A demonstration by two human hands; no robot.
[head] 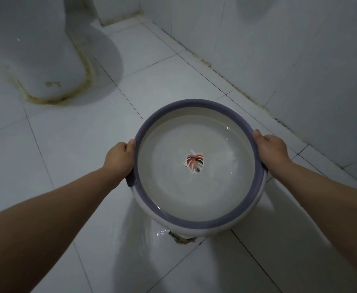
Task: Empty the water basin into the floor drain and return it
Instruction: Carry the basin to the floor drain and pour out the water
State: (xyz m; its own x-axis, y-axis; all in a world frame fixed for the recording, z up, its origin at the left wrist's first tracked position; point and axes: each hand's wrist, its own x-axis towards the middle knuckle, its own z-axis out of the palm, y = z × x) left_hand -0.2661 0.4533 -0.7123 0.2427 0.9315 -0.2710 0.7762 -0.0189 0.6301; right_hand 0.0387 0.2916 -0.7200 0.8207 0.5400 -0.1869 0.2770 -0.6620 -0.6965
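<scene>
Hanging over grimy floor opening (181, 240), probably the drain: water-filled round white plastic basin with purple rim (194, 224). Gripping opposite rim sides, left hand (120, 157) and right hand (271, 149), thumbs on top, fingers curled under. Advising tipping slowly, avoiding splashing white toilet base (46, 60)

Both arms outstretched; left hand (119, 158) and right hand (271, 149) grip opposite basin (196, 103) edges, thumbs on top.

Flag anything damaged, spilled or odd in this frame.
The basin looks fine: left hand and right hand grip its rim, water inside. Odd: a rough, crumbled patch in the floor just below its near edge, a wet glint beside it, and yellow-brown staining around the toilet base.
</scene>
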